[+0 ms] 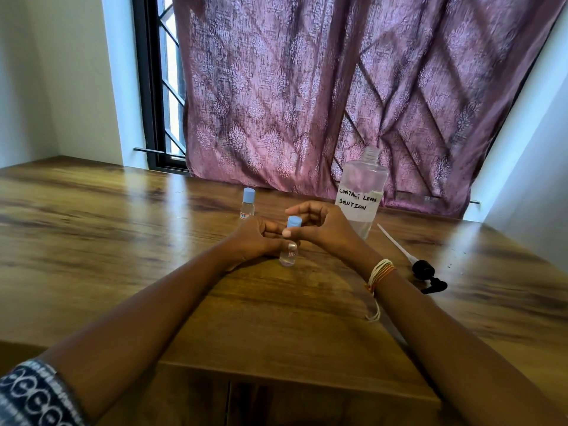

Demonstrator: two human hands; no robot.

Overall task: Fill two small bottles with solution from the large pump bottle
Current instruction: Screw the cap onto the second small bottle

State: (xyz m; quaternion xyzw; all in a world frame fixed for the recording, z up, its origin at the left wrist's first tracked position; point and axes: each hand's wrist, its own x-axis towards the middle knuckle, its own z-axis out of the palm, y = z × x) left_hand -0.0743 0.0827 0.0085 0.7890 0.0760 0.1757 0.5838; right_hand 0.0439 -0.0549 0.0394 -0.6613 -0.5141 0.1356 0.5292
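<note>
Mid-frame, left hand (256,238) grips the bottle (289,255), right hand (319,224) pinches its cap (294,222); a careless twist could tip it, spilling solution.

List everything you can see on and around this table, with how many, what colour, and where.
Small bottles: two, clear with light blue caps; one stands behind the hands, one held between them.
Large bottle: one, clear, pump removed, handwritten label "Contact lens solution"; right rear of table.
Pump: one, black head with white tube; lying on the table right of the hands.
Table: one, brown wood grain.
Curtain: one, mauve patterned; behind table.
Window: one, black frame and grille; left of curtain.
Wrist threads: several, white and orange; right wrist.
Left hand: grips the near bottle's body.
Right hand: fingers round its cap.
</note>
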